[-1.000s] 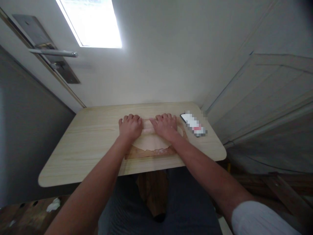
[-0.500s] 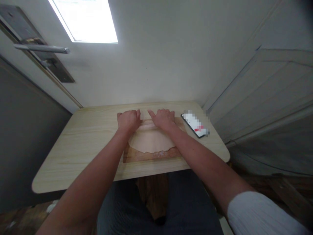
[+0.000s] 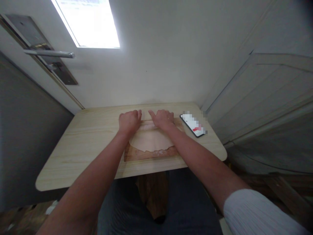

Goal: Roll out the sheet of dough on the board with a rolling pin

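The pale sheet [image 3: 151, 140] lies flat on the brown board [image 3: 138, 156], its long axis running left to right and its ragged near edge short of the board's near edge. It spreads from the hands back toward the person; the left hand [image 3: 129, 120] is at its far left, the right hand [image 3: 163, 118] at its far right, neither clearly nearer. A pale strip [image 3: 148, 125] crosses the gap between them, whether a fold or a pin cannot be told. In each grip the fingers curl down out of view, so what it holds cannot be told; the right thumb juts toward the left hand. The board rests on the worktop [image 3: 78, 143], with a phone [image 3: 191, 123] to its right and a door [image 3: 158, 71] beyond.
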Motion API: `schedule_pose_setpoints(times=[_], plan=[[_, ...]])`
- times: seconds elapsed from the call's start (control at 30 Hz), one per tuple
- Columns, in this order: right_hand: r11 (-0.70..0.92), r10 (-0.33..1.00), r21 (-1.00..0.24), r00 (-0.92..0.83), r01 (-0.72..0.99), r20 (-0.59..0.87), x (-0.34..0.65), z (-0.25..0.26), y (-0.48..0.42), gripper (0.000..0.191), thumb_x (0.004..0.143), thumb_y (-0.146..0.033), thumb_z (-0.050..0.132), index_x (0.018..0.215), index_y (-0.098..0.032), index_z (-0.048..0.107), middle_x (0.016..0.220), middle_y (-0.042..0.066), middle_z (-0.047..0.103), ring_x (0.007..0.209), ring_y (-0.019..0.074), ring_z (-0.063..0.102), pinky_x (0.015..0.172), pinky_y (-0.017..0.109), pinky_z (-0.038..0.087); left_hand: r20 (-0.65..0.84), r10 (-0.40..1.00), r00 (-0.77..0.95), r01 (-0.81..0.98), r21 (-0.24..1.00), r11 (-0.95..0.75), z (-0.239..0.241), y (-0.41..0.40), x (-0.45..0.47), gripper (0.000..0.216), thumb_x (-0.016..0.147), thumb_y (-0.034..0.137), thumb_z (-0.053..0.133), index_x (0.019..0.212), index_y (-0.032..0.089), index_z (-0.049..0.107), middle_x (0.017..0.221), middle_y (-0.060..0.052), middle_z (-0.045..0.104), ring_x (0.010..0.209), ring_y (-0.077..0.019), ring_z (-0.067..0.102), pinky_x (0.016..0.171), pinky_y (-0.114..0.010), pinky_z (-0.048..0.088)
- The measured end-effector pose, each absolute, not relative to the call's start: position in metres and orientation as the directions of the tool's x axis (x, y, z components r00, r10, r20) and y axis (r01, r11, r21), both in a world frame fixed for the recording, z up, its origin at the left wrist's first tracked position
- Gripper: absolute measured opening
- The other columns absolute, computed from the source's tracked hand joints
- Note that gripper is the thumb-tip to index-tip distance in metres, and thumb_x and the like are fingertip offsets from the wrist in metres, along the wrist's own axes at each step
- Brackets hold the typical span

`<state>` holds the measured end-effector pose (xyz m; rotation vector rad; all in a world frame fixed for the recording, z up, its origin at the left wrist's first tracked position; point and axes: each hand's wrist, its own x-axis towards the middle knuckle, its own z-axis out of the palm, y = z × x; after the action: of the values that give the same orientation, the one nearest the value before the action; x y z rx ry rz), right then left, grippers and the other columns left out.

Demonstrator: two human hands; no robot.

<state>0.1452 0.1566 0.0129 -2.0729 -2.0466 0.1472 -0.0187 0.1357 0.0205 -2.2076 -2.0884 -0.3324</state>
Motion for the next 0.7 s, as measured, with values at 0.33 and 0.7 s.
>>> schedule_pose_setpoints(times=[0.33, 0.7], plan=[[0.086, 0.963, -0.175, -0.037, 0.981, 0.265, 0.159, 0.01, 0.107, 0.062, 0.103, -0.057, 0.025, 0.105, -0.014, 0.07, 0.111, 0.016, 0.069, 0.107, 0.0293, 0.057, 0.101, 0.051, 0.028, 0.272, 0.959, 0.079, 0.984, 0.135, -0.119, 0.007, 0.074, -0.008, 0.053, 0.102, 0.044, 0.02, 0.133, 0.02, 0.055, 0.138, -0.014, 0.06, 0.127, -0.0346, 0.049, 0.109, -0.068, 0.022], [0.162, 0.96, -0.124, -0.127, 0.979, 0.251, 0.174, 0.004, 0.103, 0.055, 0.102, -0.057, 0.031, 0.11, -0.019, 0.07, 0.114, 0.014, 0.07, 0.113, 0.0315, 0.054, 0.102, 0.052, 0.027, 0.225, 0.974, -0.006, 0.994, 0.112, -0.019, 0.008, 0.069, -0.001, 0.051, 0.101, 0.04, 0.019, 0.129, 0.023, 0.059, 0.137, -0.013, 0.06, 0.128, -0.0346, 0.048, 0.11, -0.069, 0.022]])
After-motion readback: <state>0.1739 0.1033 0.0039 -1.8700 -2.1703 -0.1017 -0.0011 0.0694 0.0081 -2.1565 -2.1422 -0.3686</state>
